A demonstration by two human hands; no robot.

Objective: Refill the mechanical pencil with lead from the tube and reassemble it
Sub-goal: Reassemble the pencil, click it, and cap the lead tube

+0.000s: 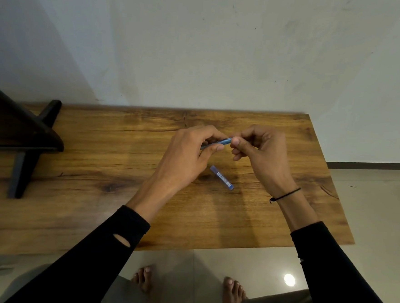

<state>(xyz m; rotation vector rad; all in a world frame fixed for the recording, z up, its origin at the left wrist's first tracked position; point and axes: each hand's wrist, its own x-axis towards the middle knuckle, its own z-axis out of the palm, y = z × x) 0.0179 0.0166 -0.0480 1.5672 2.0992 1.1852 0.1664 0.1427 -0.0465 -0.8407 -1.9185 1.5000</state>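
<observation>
Presently the left hand grips the blue mechanical pencil above the wooden table; the right hand pinches its end. The lead tube lies beneath, untouched. Recommend pulling the cap straight, barrel steady.

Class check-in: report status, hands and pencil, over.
Left hand grips blue pencil; right hand pinches its end. Lead tube lies on table, untouched. Nothing obstructing.
</observation>
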